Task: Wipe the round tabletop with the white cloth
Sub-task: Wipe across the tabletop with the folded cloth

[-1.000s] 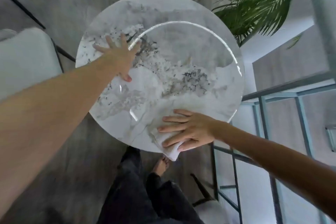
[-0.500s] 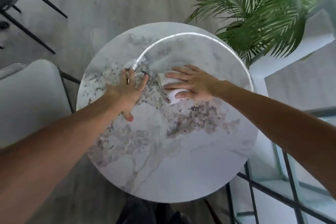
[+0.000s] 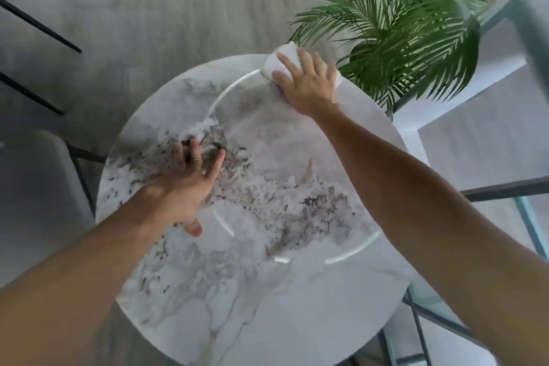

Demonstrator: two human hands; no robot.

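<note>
A: Since half a second ago, right hand [image 3: 309,80] went from table centre to the far rim, white cloth [image 3: 282,64] with it.

B: Hand state?

A: Fingers loosely spread, palm flat, pressing the cloth down on the round tabletop [image 3: 297,306] edge, near the potted palm [image 3: 401,24]. Cloth sticks out past the fingertips.

B: Left?

A: Left hand [image 3: 187,181] flat on the marble, left of centre, fingers fanned, ring [image 3: 198,160] on one finger. Same spot as before, holds nothing.

B: Anything else?

A: Grey chair [image 3: 35,181] at left, glass rack [image 3: 505,217] at right.
</note>
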